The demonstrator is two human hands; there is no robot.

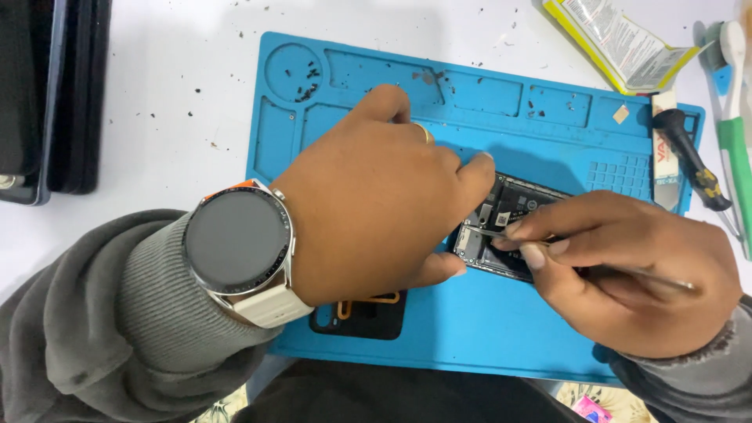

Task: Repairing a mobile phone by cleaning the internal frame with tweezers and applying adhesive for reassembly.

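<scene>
An opened phone (513, 211) with its dark insides showing lies on a blue work mat (486, 329). My left hand (376, 196) lies over the phone's left part, fingertips pressing on it; a round watch with a white strap sits on that wrist. My right hand (627, 270) pinches thin metal tweezers (501, 233), whose tip touches the phone's inner board near the lower left corner. Much of the phone is hidden under both hands.
A black part with an orange outline (368, 313) lies on the mat below my left hand. A black-handled screwdriver (689, 157), a white toothbrush (732, 117) and a yellow packet (619, 39) lie at the upper right. Dark cases (47, 94) stand at the left.
</scene>
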